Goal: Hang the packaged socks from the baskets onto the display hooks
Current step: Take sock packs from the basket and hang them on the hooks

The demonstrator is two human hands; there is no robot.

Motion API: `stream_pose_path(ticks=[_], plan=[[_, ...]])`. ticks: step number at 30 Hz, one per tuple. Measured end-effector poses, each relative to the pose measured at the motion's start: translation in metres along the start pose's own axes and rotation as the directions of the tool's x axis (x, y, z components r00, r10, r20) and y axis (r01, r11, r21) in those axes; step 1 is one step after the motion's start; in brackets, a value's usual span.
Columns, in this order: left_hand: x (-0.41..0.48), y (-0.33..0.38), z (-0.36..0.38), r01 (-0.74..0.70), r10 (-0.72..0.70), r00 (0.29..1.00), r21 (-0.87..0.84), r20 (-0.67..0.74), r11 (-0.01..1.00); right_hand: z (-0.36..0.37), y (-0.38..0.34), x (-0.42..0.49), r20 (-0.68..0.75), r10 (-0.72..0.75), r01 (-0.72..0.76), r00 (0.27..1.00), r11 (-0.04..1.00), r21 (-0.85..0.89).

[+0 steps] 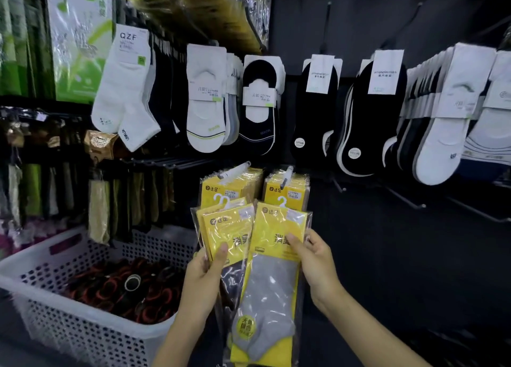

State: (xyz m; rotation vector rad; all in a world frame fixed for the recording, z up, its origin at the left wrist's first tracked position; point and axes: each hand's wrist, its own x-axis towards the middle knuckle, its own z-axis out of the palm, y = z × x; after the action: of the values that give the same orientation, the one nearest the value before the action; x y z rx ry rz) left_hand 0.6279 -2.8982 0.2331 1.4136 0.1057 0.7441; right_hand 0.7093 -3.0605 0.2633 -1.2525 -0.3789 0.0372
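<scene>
1. The left hand [204, 272] gripped a dark-sock pack [225, 228], with its thumb curled across the front. The right hand [315, 259] pinched the overlapping grey-sock pack [272, 272].
2. Both packs sat just below the display hooks [288, 172], which carried hung yellow packs [235, 187].
3. A white basket [83, 339] of dark socks stood to the left.

This is a shop, at the sock section. A dark display wall [373, 13] carries metal hooks [236, 171], and on them hang many rows of carded socks [206, 98] with printed labels, the same model many times. Yellow sock packets [286, 192] hang lower, and a white plastic basket [69, 336] holds more stock.
</scene>
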Motion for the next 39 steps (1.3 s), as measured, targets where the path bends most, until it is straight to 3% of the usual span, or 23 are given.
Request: stream_pose_path(ticks=[4,8,13,20,24,29,31,34,37,39], plan=[[0.003,-0.002,-0.009,-0.079,0.087,0.991,0.076,-0.104,0.994,-0.012,-0.008,0.018,-0.06,-0.065,0.064,0.996,0.998,-0.021],[0.006,0.001,-0.02,-0.111,0.129,0.979,0.117,-0.157,0.987,-0.015,-0.013,0.041,-0.021,-0.114,0.111,0.993,0.985,-0.131],[0.008,0.004,-0.029,-0.061,0.089,0.974,0.137,-0.209,0.989,-0.012,-0.001,0.07,-0.02,-0.107,0.101,0.994,0.974,-0.204],[0.012,-0.002,-0.031,-0.064,0.09,0.974,0.129,-0.209,0.99,-0.014,0.024,0.109,-0.233,0.009,-0.053,0.973,0.982,-0.184],[0.013,-0.006,-0.029,-0.04,0.059,0.978,0.098,-0.198,0.994,-0.023,0.038,0.114,-0.393,-0.024,-0.107,0.919,0.945,-0.308],[0.01,-0.006,-0.017,-0.079,0.085,0.985,0.047,-0.151,0.996,-0.036,0.046,0.091,-0.466,-0.004,-0.166,0.885,0.931,-0.324],[0.01,-0.007,-0.012,-0.076,0.079,0.988,0.034,-0.135,0.997,-0.035,0.039,0.074,-0.395,-0.019,-0.126,0.918,0.933,-0.338],[0.008,-0.006,-0.003,-0.077,0.079,0.993,0.021,-0.093,0.997,-0.018,0.017,0.04,-0.094,0.014,-0.043,0.995,0.946,-0.321],[0.003,-0.004,0.006,-0.054,0.053,0.997,-0.003,-0.05,0.999,0.002,0.005,0.01,0.181,0.068,-0.013,0.981,0.956,-0.292],[0.0,-0.004,0.009,-0.022,0.021,0.998,-0.031,-0.051,0.999,0.009,0.004,0.0,0.207,0.075,-0.013,0.975,0.958,-0.286]])
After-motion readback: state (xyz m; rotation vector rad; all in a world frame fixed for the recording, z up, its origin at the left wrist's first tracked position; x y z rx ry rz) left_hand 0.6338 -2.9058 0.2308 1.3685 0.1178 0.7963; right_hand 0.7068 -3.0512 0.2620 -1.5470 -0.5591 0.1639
